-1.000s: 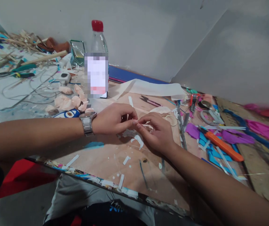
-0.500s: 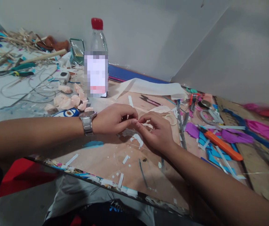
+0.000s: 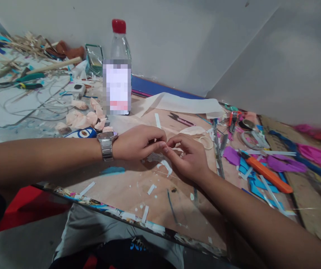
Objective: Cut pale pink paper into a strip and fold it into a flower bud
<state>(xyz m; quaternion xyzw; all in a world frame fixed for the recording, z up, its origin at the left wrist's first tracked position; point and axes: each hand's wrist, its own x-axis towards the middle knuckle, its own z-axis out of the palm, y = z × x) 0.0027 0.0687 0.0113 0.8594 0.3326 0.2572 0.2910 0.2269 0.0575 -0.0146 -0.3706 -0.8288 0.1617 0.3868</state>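
Note:
Over the middle of the wooden work board (image 3: 132, 190), my left hand (image 3: 139, 142) and my right hand (image 3: 188, 155) meet at the fingertips. Both are closed in a pinch, thumb against finger. Whatever they pinch between them is too small or too hidden to name. A metal watch (image 3: 106, 145) sits on my left wrist. Just under the fingers lies a curled white scrap (image 3: 164, 167) on the board. Beyond my right hand are a pale ring (image 3: 205, 142) and a pair of thread snips (image 3: 180, 119).
A red-capped bottle (image 3: 120, 43) stands behind a blurred phone (image 3: 118, 87). A cream strip (image 3: 188, 104) lies along the back. An orange utility knife (image 3: 268, 173) rests among coloured scraps at right. Pliers (image 3: 27, 81), sticks (image 3: 28, 45) and peach crumpled pieces (image 3: 79, 118) lie at left.
The whole view has shifted slightly, so things appear a little further right. My hands keep the same fingertip-to-fingertip pinch, with hardly any movement over the board.

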